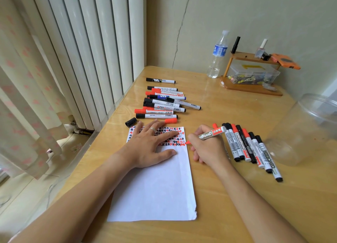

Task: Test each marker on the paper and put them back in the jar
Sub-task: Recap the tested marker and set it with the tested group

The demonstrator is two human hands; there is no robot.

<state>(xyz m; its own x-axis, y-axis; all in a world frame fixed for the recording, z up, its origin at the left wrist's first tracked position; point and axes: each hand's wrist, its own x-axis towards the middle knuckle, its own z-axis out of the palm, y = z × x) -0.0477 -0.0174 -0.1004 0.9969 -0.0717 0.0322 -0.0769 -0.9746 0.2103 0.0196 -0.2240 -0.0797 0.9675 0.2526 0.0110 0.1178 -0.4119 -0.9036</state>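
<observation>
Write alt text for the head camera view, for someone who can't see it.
A person's right hand writes with an uncapped red marker at the edge of a paper that the left hand presses flat on a wooden table. Capped markers lie in a pile behind the paper and a row to the right, beside a clear jar on its side.
</observation>
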